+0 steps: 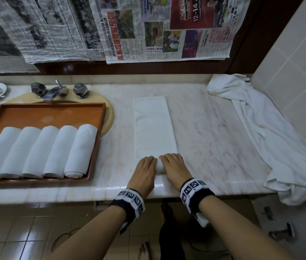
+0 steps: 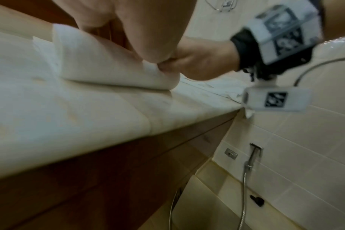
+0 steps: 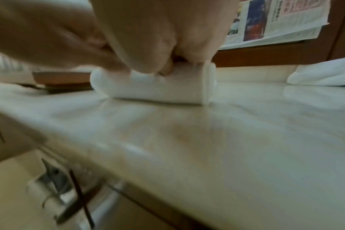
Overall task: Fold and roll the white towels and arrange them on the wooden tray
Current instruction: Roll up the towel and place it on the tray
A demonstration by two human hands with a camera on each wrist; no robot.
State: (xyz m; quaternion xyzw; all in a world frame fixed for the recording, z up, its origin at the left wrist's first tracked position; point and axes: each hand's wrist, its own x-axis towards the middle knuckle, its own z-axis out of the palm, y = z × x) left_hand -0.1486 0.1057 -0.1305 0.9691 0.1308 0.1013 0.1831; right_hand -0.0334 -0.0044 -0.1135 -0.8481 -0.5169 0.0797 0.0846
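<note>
Hands [image 1: 159, 166] on towel [image 1: 153, 126] near counter edge [image 1: 223, 190]

Colour Chinese-language newspaper sheet [image 1: 169, 29], upper centre-right of frame: red advert reads "12–14", "Grand", "RM70,000"; other print illegible.

Left wrist view: towel part-rolled on counter.
Left hand [image 2: 132, 26] and right hand [image 2: 203, 62] both gripping rolled near end of white towel [image 2: 100, 65], fingers [image 2: 167, 63] curled into fold; roll resting on pale counter [image 2: 79, 121]. Marker band on right wrist [image 2: 282, 32]. Spray hose [image 2: 246, 179] against tiled wall [image 2: 315, 155] below.
</note>
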